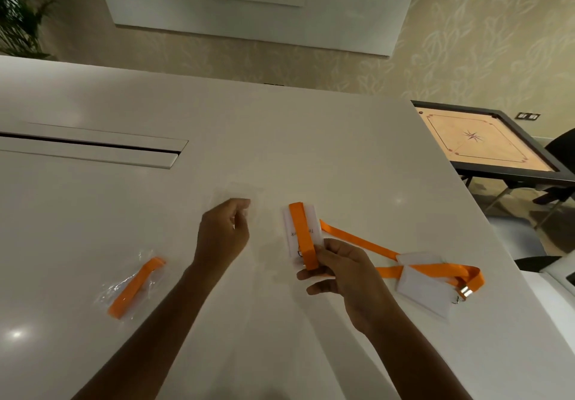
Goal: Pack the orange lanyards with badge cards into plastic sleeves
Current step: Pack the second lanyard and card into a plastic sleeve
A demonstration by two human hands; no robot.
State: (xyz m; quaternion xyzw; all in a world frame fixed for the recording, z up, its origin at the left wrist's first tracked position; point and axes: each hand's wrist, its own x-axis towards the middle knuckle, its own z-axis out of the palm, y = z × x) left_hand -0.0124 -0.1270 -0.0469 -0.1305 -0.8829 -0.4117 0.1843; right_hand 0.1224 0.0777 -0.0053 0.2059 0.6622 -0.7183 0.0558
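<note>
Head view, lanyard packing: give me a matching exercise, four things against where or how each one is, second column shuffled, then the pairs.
Things:
1. Folded lanyard and badge card
2. Packed lanyard
3. Loose lanyard with card
4. Clear plastic sleeve

States:
A. Lies unfolded on the table, right of the right hand
B. Pinched by the left hand, empty
C. Sealed in plastic on the table, left of both arms
D. Held in the grip of the right hand, strap folded over the card

Pairs: 1-D, 2-C, 3-A, 4-B
</note>
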